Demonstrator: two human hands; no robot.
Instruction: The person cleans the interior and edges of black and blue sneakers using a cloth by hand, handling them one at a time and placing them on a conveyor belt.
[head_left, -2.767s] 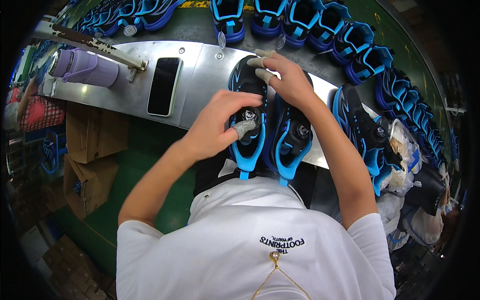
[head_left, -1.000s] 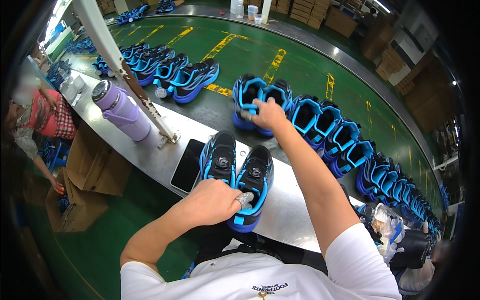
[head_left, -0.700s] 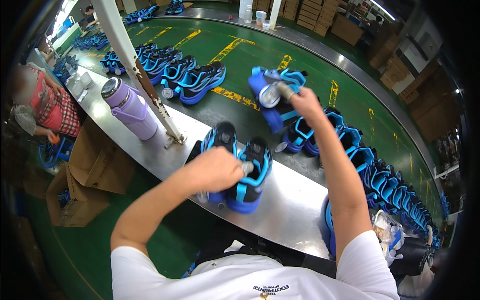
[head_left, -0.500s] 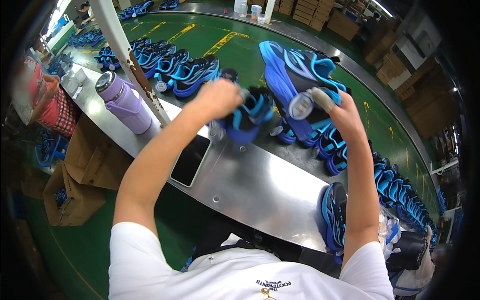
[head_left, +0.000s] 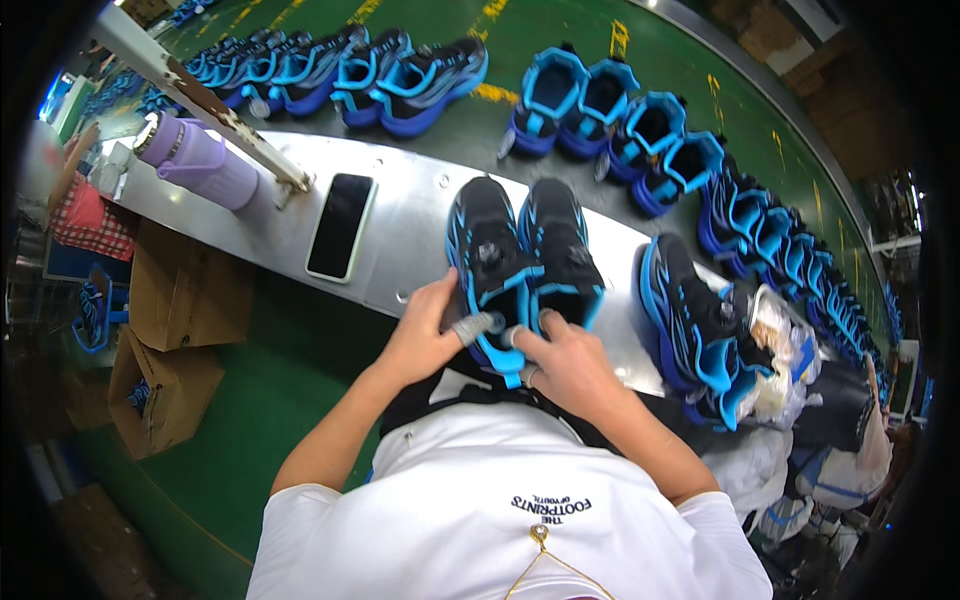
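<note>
Partly curled, left hand (head_left: 425, 338) grips 1 shoe (head_left: 487, 258) (thumb inside); right hand (head_left: 572, 364), half-curled, touches 2 collars (head_left: 592, 307), hold unclear

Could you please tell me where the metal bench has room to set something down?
The metal bench is bare between the phone and the handled pair of shoes, with a narrower strip right of that pair. Its right end is crowded with other shoes and plastic bags.

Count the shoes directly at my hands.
2: one black-and-blue shoe at your left hand, and a second shoe just right of it, by your right hand. Your hands partly cover both.
</note>
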